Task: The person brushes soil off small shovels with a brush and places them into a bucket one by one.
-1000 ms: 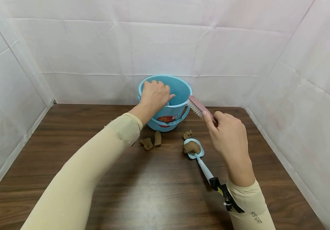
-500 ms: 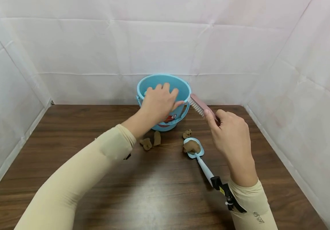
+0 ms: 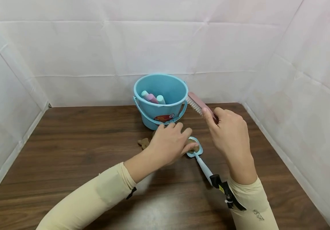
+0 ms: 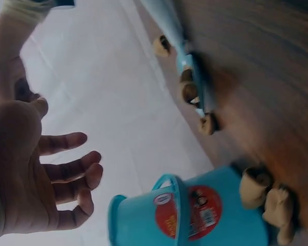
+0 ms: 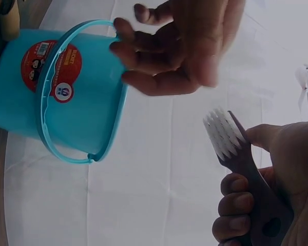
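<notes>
My right hand (image 3: 231, 137) grips a pink brush (image 3: 197, 101) with white bristles, raised above the table beside the bucket's rim. My left hand (image 3: 167, 142) holds nothing. Its fingers are loosely bent and spread, as the left wrist view also shows. It hovers in front of the light blue bucket (image 3: 153, 109), with its thumb overlapping the small blue shovel (image 3: 203, 166) in the head view. A brown clay-like lump (image 4: 187, 89) lies on the shovel's blade. Two more brown lumps (image 4: 254, 188) lie by the bucket's base, partly hidden by my left hand in the head view.
Inside the bucket stand a pink handle (image 3: 152, 98) and two pale blue-green handle ends (image 3: 160, 99). A small brown lump (image 4: 207, 124) sits near the shovel's tip. White sheeting (image 3: 95, 48) walls in the wooden table (image 3: 75, 140) at the back and sides.
My left hand has come out of the bucket and moved toward me and slightly right, uncovering the handles inside. My right hand and the brush have hardly moved.
</notes>
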Tool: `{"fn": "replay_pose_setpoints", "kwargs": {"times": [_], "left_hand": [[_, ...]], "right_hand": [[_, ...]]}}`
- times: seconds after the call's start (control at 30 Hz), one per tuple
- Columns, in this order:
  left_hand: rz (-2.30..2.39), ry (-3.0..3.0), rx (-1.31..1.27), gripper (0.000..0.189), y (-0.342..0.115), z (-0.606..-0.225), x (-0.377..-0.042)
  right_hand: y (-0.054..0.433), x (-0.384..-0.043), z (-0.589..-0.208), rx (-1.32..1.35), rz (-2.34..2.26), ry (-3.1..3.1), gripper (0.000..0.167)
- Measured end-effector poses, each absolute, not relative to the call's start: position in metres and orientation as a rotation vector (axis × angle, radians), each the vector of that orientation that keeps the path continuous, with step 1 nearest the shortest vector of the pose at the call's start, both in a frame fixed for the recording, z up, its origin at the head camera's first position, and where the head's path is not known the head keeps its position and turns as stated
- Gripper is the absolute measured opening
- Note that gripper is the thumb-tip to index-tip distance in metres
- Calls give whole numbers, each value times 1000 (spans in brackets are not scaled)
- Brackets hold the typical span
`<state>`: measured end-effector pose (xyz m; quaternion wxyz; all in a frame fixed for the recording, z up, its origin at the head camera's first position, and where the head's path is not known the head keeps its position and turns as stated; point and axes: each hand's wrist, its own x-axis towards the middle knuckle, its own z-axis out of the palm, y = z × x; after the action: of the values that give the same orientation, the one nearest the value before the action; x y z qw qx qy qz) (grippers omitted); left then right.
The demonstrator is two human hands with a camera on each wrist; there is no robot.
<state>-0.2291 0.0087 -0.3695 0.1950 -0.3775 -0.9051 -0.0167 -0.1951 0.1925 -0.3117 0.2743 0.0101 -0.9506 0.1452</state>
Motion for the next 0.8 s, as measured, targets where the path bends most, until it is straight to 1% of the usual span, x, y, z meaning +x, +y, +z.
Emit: {"fn": "replay_pose_setpoints", "kwargs": {"times": [0.27, 0.43, 0.63, 0.8], "left_hand": [[61, -2653, -1185, 60, 35, -396, -229], [89, -2662, -1341, 56, 60, -412, -228], [168, -2750, -1536, 54, 85, -428, -228], [209, -2819, -1566, 53, 92, -439, -228]], "right_hand": [[192, -199, -311, 20, 391, -2559, 59], [214, -212, -316, -32, 374, -2621, 62], [249, -227, -322, -213, 418, -2725, 71], [262, -227, -321, -281, 462, -2760, 80]]}}
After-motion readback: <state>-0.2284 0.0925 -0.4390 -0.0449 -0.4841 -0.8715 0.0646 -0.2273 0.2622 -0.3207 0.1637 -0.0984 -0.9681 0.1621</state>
